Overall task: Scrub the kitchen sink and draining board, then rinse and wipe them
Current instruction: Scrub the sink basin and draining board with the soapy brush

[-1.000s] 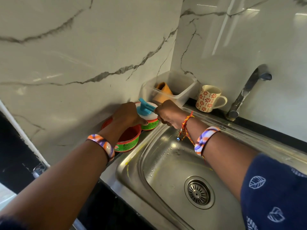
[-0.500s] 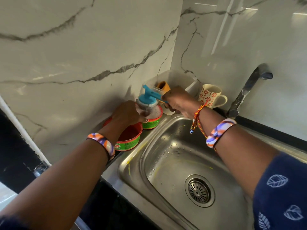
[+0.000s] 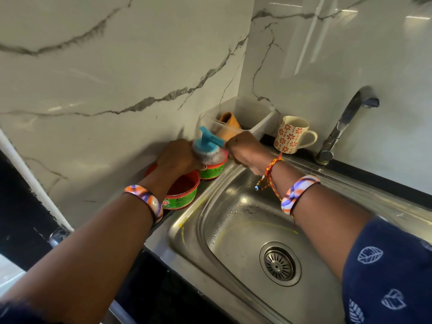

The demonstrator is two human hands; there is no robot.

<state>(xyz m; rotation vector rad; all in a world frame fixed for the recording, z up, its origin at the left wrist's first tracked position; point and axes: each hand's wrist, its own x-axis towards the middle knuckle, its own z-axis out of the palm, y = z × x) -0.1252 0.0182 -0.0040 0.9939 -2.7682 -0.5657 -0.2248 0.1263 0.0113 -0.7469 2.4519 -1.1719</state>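
Nearest the camera, a dark blue sleeve (image 3: 388, 274) with a white leaf print is seen on the right arm, and patterned bangles are worn on both wrists. The steel sink (image 3: 236, 232) lies below the arms; its drain strainer (image 3: 279, 263) is seen low in the basin, with water drops and faint yellow streaks noted on the basin wall and near rim.

Beyond the sink's left rim, an open red-and-green tub (image 3: 181, 191) is seen on the table. Just behind it, a second tub (image 3: 211, 170) of the same colours is steadied by the left hand (image 3: 178, 157), whose fingers are curled round its side. A scrubber (image 3: 209, 149) with a blue handle and a grey, wet-looking pad is held directly on top of this second tub; the handle is gripped by the right hand (image 3: 245, 150), fingers closed round it.

Farther back, a clear plastic container (image 3: 254, 115) is set in the corner against the marble wall (image 3: 105, 78), with an orange item inside. A flower-patterned mug (image 3: 292, 134) stands beside it, and the tap (image 3: 343, 125) rises to its right.
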